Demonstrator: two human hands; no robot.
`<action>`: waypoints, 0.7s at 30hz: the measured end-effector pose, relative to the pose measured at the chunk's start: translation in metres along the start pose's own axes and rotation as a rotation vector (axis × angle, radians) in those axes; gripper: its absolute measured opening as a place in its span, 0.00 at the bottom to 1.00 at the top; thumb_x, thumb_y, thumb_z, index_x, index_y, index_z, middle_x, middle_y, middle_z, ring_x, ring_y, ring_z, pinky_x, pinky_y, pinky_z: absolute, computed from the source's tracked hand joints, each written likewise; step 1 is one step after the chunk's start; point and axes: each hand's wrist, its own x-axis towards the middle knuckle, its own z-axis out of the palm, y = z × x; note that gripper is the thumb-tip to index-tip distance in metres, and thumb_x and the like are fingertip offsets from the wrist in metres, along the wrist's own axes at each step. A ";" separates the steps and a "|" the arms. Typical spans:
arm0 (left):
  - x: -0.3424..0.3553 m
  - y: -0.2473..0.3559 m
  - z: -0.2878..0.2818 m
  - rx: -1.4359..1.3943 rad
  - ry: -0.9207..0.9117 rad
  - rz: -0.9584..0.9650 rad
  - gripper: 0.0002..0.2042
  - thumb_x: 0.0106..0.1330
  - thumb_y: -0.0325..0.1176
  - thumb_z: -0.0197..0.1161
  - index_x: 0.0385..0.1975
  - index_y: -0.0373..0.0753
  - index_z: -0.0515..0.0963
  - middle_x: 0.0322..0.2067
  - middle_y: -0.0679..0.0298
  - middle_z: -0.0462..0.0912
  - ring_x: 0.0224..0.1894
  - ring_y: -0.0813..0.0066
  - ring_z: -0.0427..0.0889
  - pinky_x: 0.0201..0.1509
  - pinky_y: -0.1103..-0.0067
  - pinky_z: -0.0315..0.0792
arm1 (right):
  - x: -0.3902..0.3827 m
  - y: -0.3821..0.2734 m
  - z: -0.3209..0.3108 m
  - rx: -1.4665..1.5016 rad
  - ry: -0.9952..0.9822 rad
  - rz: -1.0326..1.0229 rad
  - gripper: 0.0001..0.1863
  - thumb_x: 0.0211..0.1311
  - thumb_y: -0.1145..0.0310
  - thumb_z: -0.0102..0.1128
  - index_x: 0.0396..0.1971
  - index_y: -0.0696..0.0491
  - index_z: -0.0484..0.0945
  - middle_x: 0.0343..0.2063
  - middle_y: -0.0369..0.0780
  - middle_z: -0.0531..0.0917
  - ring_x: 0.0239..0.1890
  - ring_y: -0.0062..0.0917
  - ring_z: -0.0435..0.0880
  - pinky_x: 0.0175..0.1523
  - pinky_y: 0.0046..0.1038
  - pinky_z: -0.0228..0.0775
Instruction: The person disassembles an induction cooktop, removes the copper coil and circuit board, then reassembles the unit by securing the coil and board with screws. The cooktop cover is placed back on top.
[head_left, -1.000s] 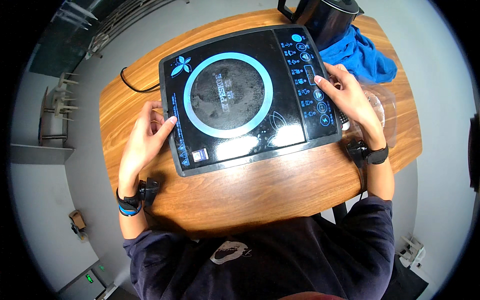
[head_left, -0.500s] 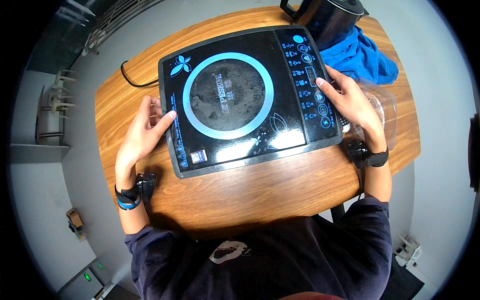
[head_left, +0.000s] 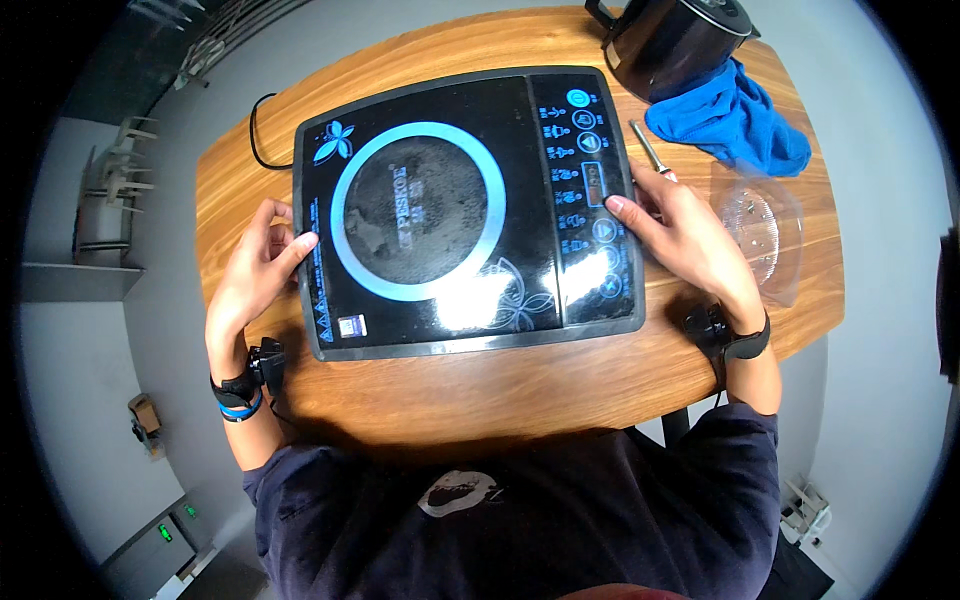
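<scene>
A black induction cooktop (head_left: 470,215) with a blue ring and a strip of touch buttons lies face up between my hands. My left hand (head_left: 255,268) grips its left edge, thumb on top and fingers at the side and below. On the right edge my right hand (head_left: 692,232) holds it likewise, the thumb resting beside the small display. The fingertips under the rim are hidden. A thin metal shaft like a screwdriver's (head_left: 650,148) sticks out just beyond my right fingers; its other end is mostly hidden.
On the wooden table (head_left: 440,395), a clear plastic tray (head_left: 790,235) holding small bits sits right of my right hand. Behind it lie a crumpled blue cloth (head_left: 735,120) and a dark kettle (head_left: 670,50). A black cord (head_left: 254,135) curls out at the cooktop's left.
The cooktop has shifted left and slightly toward me, turning a little straighter, with both hands on it. The metal shaft and more of the clear tray have come into view.
</scene>
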 end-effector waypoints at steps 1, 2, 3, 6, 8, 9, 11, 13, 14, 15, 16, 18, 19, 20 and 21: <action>-0.004 0.011 0.000 0.011 0.001 -0.080 0.16 0.84 0.36 0.70 0.59 0.37 0.72 0.33 0.68 0.85 0.34 0.85 0.81 0.37 0.81 0.76 | -0.001 -0.001 0.000 0.059 -0.001 -0.014 0.26 0.87 0.61 0.64 0.75 0.58 0.76 0.31 0.39 0.86 0.31 0.18 0.81 0.38 0.29 0.77; -0.005 0.014 0.001 0.028 0.015 -0.081 0.17 0.83 0.36 0.71 0.59 0.36 0.72 0.33 0.68 0.85 0.34 0.84 0.81 0.38 0.81 0.75 | -0.001 -0.002 0.000 0.117 -0.001 -0.028 0.27 0.87 0.61 0.63 0.76 0.58 0.75 0.31 0.40 0.87 0.29 0.18 0.83 0.35 0.28 0.78; -0.008 0.015 -0.001 0.045 0.029 -0.084 0.17 0.83 0.36 0.71 0.60 0.36 0.73 0.33 0.68 0.86 0.35 0.84 0.81 0.38 0.81 0.75 | -0.001 -0.006 -0.003 0.157 -0.033 0.005 0.27 0.88 0.61 0.63 0.77 0.57 0.75 0.31 0.41 0.87 0.28 0.18 0.84 0.34 0.28 0.78; -0.015 0.017 0.002 0.083 0.113 -0.076 0.20 0.82 0.35 0.73 0.64 0.30 0.76 0.33 0.67 0.86 0.35 0.83 0.81 0.40 0.81 0.76 | 0.000 -0.008 -0.008 0.209 -0.080 0.043 0.29 0.88 0.61 0.62 0.80 0.57 0.73 0.32 0.41 0.89 0.27 0.18 0.85 0.31 0.27 0.79; -0.019 0.019 0.007 0.087 0.159 -0.072 0.21 0.81 0.34 0.73 0.65 0.28 0.77 0.34 0.67 0.87 0.36 0.83 0.82 0.42 0.81 0.78 | 0.001 -0.001 -0.005 0.156 -0.045 -0.016 0.30 0.88 0.61 0.62 0.81 0.57 0.71 0.32 0.41 0.89 0.26 0.19 0.86 0.31 0.27 0.80; -0.019 0.022 0.010 0.114 0.167 -0.069 0.21 0.81 0.34 0.73 0.65 0.26 0.78 0.34 0.67 0.87 0.37 0.83 0.83 0.43 0.80 0.78 | 0.002 -0.001 -0.008 0.206 -0.088 0.054 0.30 0.88 0.60 0.62 0.81 0.57 0.71 0.32 0.41 0.89 0.27 0.19 0.86 0.31 0.27 0.80; -0.019 0.030 0.013 0.170 0.182 -0.063 0.22 0.81 0.34 0.74 0.65 0.24 0.79 0.34 0.66 0.88 0.38 0.83 0.84 0.45 0.80 0.80 | 0.002 -0.003 -0.006 0.208 -0.054 0.049 0.30 0.86 0.61 0.63 0.79 0.57 0.72 0.29 0.45 0.89 0.26 0.26 0.89 0.36 0.33 0.81; -0.018 0.040 0.016 0.173 0.184 -0.101 0.22 0.80 0.33 0.74 0.64 0.23 0.80 0.35 0.66 0.89 0.39 0.83 0.85 0.47 0.80 0.80 | 0.000 -0.006 -0.007 0.192 -0.029 0.044 0.29 0.85 0.61 0.63 0.78 0.58 0.73 0.27 0.47 0.89 0.26 0.29 0.90 0.38 0.36 0.81; -0.018 0.041 0.017 0.174 0.184 -0.120 0.22 0.80 0.33 0.74 0.64 0.23 0.80 0.35 0.65 0.89 0.40 0.83 0.85 0.47 0.80 0.81 | 0.000 -0.008 -0.008 0.178 -0.025 0.042 0.29 0.85 0.61 0.64 0.77 0.58 0.73 0.27 0.47 0.89 0.26 0.29 0.90 0.38 0.36 0.80; -0.018 0.039 0.016 0.176 0.182 -0.107 0.22 0.80 0.33 0.74 0.64 0.23 0.80 0.37 0.65 0.90 0.40 0.83 0.86 0.47 0.80 0.81 | 0.000 -0.008 -0.008 0.168 -0.025 0.041 0.29 0.85 0.61 0.64 0.77 0.58 0.74 0.27 0.47 0.89 0.26 0.29 0.89 0.38 0.35 0.80; -0.018 0.036 0.015 0.178 0.181 -0.093 0.22 0.81 0.33 0.74 0.64 0.24 0.80 0.38 0.64 0.90 0.41 0.82 0.86 0.47 0.80 0.81 | 0.001 -0.007 -0.008 0.151 -0.026 0.035 0.29 0.85 0.61 0.65 0.77 0.58 0.75 0.29 0.44 0.88 0.28 0.26 0.88 0.38 0.33 0.79; -0.018 0.033 0.015 0.158 0.181 -0.082 0.21 0.81 0.33 0.73 0.65 0.24 0.80 0.40 0.64 0.91 0.42 0.82 0.86 0.47 0.80 0.82 | 0.004 -0.003 -0.010 0.115 -0.029 0.022 0.28 0.85 0.61 0.66 0.77 0.58 0.77 0.33 0.40 0.87 0.30 0.20 0.84 0.36 0.27 0.78; -0.018 0.033 0.016 0.136 0.183 -0.084 0.21 0.81 0.33 0.73 0.65 0.24 0.80 0.40 0.64 0.91 0.42 0.82 0.86 0.47 0.80 0.82 | 0.005 -0.001 -0.011 0.077 -0.025 0.009 0.28 0.85 0.61 0.67 0.76 0.58 0.78 0.33 0.39 0.86 0.31 0.19 0.83 0.37 0.26 0.77; -0.018 0.033 0.017 0.114 0.185 -0.086 0.22 0.81 0.33 0.73 0.65 0.24 0.80 0.41 0.64 0.92 0.42 0.83 0.86 0.47 0.80 0.82 | 0.005 0.000 -0.012 0.039 -0.020 -0.003 0.28 0.84 0.60 0.67 0.76 0.58 0.78 0.32 0.38 0.85 0.31 0.19 0.81 0.38 0.25 0.76; -0.018 0.032 0.017 0.114 0.187 -0.088 0.21 0.81 0.32 0.73 0.64 0.23 0.81 0.41 0.63 0.92 0.43 0.82 0.87 0.49 0.80 0.82 | 0.006 0.001 -0.012 0.001 -0.015 -0.015 0.28 0.84 0.60 0.68 0.75 0.58 0.79 0.32 0.37 0.84 0.32 0.19 0.80 0.39 0.24 0.74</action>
